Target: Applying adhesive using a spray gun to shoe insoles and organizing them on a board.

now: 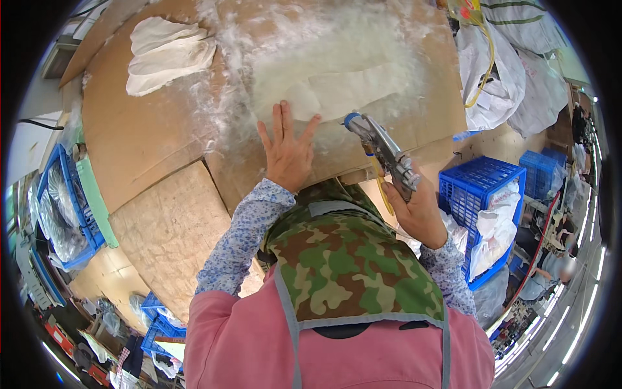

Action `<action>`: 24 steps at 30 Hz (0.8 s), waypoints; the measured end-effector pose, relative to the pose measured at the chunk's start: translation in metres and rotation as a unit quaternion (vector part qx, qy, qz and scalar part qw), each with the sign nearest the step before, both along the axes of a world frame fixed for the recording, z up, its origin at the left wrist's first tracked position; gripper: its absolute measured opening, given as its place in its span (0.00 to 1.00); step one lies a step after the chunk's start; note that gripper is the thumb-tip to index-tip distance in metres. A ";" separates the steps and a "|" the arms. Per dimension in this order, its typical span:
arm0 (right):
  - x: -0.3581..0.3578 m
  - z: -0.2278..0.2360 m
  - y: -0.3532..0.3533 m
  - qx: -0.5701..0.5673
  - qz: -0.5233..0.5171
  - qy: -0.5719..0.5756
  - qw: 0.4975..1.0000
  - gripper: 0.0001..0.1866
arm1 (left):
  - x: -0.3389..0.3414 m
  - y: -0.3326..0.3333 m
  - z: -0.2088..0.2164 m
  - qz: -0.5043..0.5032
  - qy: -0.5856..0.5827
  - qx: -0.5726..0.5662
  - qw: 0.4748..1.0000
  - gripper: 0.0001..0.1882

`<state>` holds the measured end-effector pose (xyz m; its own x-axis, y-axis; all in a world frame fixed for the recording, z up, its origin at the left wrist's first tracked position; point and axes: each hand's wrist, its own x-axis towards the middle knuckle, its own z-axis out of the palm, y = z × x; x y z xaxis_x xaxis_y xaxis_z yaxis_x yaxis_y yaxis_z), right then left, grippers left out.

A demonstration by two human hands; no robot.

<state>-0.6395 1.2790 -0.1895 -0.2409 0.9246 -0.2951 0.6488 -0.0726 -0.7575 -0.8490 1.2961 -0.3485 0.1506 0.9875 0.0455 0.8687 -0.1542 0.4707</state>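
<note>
My right hand is wrapped round the handle of a metal spray gun. Its blue-ringed nozzle points up and left, toward a long, flat white piece on the cardboard-covered table. Fingers spread, my left hand rests at the near left edge of that piece, fingertips at its border. A pale, whitish film coats the cardboard around it. At the far left lies a stack of several similar white pieces, shaped like soles or insoles. From the gun a yellow hose runs down.
Blue plastic crates holding white bags stand to the right, and another blue crate with clear bags sits at the left. White sacks hang beyond the table's right edge, next to a yellow hose. A bare board covers the near left.
</note>
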 end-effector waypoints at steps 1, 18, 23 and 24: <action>-0.002 0.000 0.000 0.000 0.002 0.001 1.000 0.19 | -0.001 -0.001 0.000 0.004 -0.003 -0.001 1.000 0.32; -0.007 0.000 0.003 0.011 0.057 0.001 0.998 0.19 | 0.000 -0.010 -0.006 0.018 -0.011 -0.003 1.000 0.34; -0.001 0.000 0.001 0.004 0.014 0.023 1.000 0.19 | 0.002 -0.010 -0.005 0.018 -0.004 -0.018 1.000 0.32; 0.001 0.000 0.000 -0.004 -0.006 0.033 0.999 0.19 | 0.003 -0.010 -0.004 0.018 0.004 -0.021 1.000 0.32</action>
